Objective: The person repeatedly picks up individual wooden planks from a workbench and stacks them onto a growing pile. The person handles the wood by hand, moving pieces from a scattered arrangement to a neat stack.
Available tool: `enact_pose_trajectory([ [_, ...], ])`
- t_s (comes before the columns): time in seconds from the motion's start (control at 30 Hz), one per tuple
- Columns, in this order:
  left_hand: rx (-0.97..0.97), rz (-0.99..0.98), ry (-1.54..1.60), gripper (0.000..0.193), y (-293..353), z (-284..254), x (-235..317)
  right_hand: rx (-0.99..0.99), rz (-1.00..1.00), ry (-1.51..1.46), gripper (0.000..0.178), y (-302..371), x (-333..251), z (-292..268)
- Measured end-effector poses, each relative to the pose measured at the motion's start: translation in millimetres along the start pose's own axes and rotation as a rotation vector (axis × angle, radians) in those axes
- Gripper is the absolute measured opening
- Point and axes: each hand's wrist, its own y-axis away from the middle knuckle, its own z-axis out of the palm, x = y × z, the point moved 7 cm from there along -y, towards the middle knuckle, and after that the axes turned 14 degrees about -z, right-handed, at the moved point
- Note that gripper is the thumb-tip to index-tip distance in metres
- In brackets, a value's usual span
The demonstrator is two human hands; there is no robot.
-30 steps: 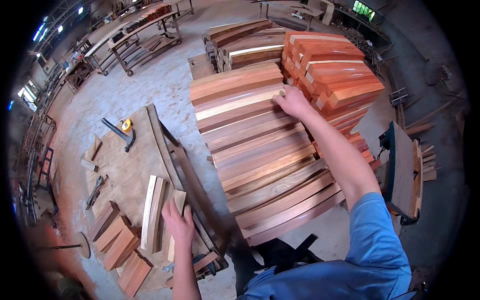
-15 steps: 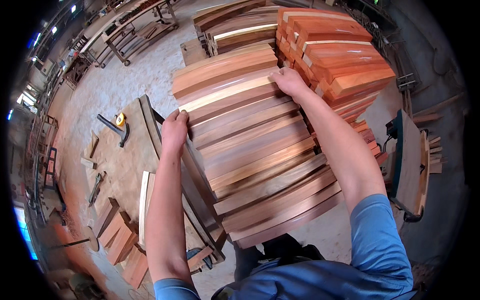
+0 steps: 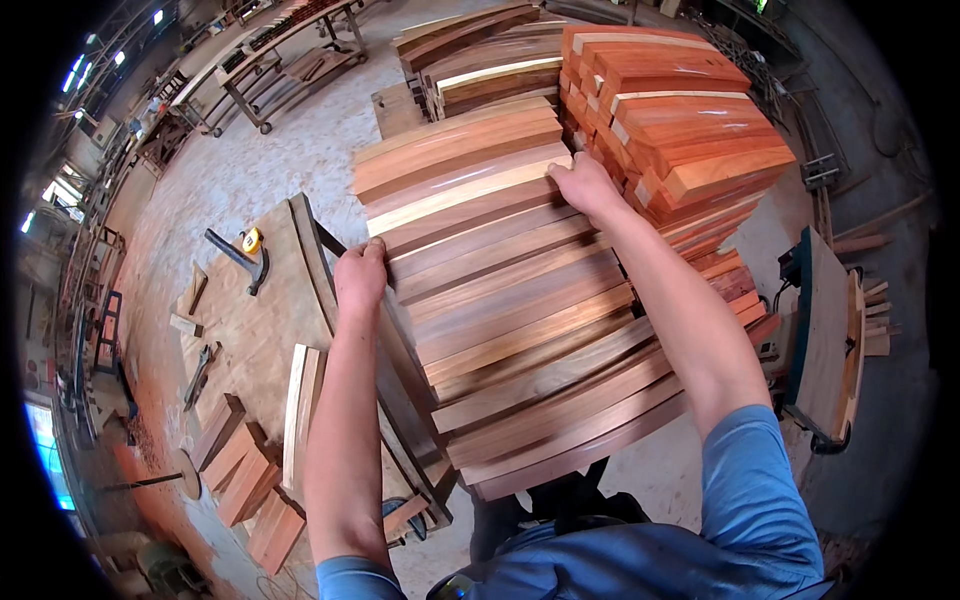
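A broad stack of curved wooden slats (image 3: 510, 290), brown to tan, lies in front of me, its rows running roughly left to right. At the left end of a brown slat (image 3: 470, 218), just nearer than a pale cream one (image 3: 460, 196), is my left hand (image 3: 360, 275), fingers closed, thumb against the edge. My right hand (image 3: 588, 187) is closed at the right end of the same rows, its thumb on top. The fingertips of both hands are partly hidden beyond the slat ends.
Left stands a wooden worktable (image 3: 270, 330) with a hammer (image 3: 245, 262), a yellow tape measure (image 3: 252, 240), an adjustable wrench (image 3: 202, 375) and wood offcuts (image 3: 245, 470). Reddish boards (image 3: 680, 110) are piled at the back right; a board with a dark green edge (image 3: 825, 340) stands right.
Both hands have come slightly nearer to me along the slat ends, the left from beside the cream slat to the brown one. The whole view has shifted a little.
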Motion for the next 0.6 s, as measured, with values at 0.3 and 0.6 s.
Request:
enact_pose_trajectory([
  [0.3, 0.136, 0.122, -0.004, 0.034, 29, -13, 21, 0.028, -0.05, -0.096, 0.061, 12, -2, -16],
  [0.6, -0.265, -0.068, 0.457, 0.021, 110, -13, -44, -0.257, -0.136, -0.091, 0.066, 109, 3, -30],
])
